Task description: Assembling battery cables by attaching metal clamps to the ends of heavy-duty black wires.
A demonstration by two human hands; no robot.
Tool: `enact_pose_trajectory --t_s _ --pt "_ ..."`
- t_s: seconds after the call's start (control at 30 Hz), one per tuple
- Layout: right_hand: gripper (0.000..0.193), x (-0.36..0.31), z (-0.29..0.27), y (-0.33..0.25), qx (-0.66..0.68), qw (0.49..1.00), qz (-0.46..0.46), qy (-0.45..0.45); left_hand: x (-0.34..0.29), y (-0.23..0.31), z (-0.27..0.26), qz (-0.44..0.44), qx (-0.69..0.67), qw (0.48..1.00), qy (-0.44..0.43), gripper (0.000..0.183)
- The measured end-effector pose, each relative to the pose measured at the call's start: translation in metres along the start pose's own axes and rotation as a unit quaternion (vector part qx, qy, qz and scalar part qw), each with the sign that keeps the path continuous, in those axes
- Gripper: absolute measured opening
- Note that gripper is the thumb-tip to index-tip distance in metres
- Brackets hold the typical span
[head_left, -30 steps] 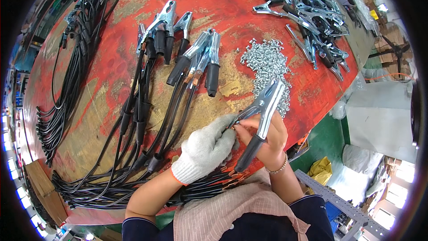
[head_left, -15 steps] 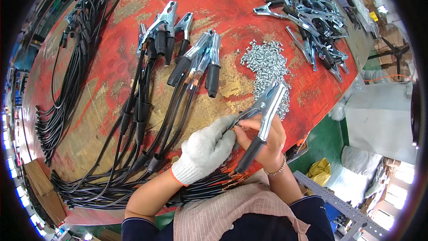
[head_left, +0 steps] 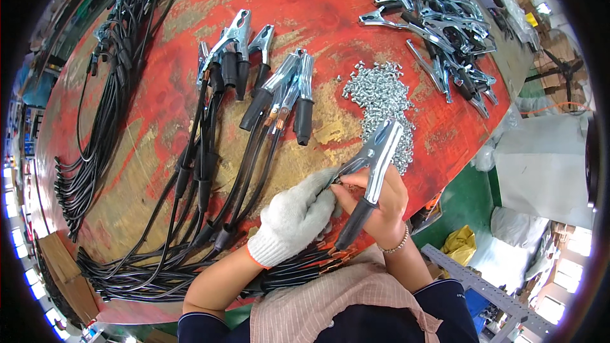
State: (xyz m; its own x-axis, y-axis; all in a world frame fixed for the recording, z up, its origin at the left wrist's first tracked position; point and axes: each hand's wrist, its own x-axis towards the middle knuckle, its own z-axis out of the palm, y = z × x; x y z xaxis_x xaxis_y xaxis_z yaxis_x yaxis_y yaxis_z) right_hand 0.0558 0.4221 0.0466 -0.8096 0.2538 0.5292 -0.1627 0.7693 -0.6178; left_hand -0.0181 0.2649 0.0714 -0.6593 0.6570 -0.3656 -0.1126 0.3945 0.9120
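A silvery metal spring clamp [head_left: 383, 160] with a black handle sleeve lies across my right hand, its jaws toward the screw pile. My left hand [head_left: 293, 215], in a white knitted glove, is closed on the clamp's other handle. My bare right hand [head_left: 389, 211] is under the clamp, thumb and forefinger pinched at that same handle's end; what sits between them is too small to make out. Just beyond the clamp lies a pile of small silvery screws [head_left: 379, 92]. Black cables with bare copper ends [head_left: 333, 259] lie beneath my wrists.
On the worn red table [head_left: 305, 0], clamps joined to black cables [head_left: 240, 38] lie left of centre. A long cable bundle [head_left: 105, 121] stretches along the far left. Loose clamps [head_left: 438, 25] are heaped at the far right. A grey perforated metal rail [head_left: 489, 289] stands beyond the right edge.
My hands stay at the clamp's handle, with only a slight shift of the clamp and fingers. The whole view has moved a little; the things on the table lie as before.
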Motion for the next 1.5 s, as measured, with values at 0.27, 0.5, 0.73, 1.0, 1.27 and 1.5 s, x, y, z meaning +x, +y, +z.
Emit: enact_pose_trajectory --t_s 0.27,0.5,0.73,1.0,1.27,1.5 --pt "0.025 -0.0007 0.0052 0.0011 0.05 0.998 0.025 0.016 0.0025 -0.0024 0.0028 -0.011 -0.002 1.0 -0.013 0.036" --pt "0.025 -0.0023 0.0044 0.0056 0.025 0.999 0.02 0.009 0.0051 -0.0048 0.0035 -0.016 -0.025 0.999 -0.014 0.035" --pt "0.024 -0.0016 0.005 0.0033 0.047 0.998 0.045 0.013 0.0048 0.0039 0.0037 -0.049 -0.048 0.997 -0.023 0.036" --pt "0.025 -0.0017 0.005 0.0033 0.065 0.997 0.044 0.009 0.0042 -0.0038 0.0053 -0.041 -0.069 0.996 -0.03 0.037" --pt "0.025 -0.001 0.0015 0.0011 0.049 0.997 0.065 -0.004 0.0037 -0.0054 0.0042 -0.037 -0.07 0.996 -0.028 0.037" --pt "0.025 -0.0039 0.0035 0.002 0.033 0.999 0.038 -0.012 0.0037 0.0036 0.0031 -0.071 -0.064 0.995 -0.03 0.035"
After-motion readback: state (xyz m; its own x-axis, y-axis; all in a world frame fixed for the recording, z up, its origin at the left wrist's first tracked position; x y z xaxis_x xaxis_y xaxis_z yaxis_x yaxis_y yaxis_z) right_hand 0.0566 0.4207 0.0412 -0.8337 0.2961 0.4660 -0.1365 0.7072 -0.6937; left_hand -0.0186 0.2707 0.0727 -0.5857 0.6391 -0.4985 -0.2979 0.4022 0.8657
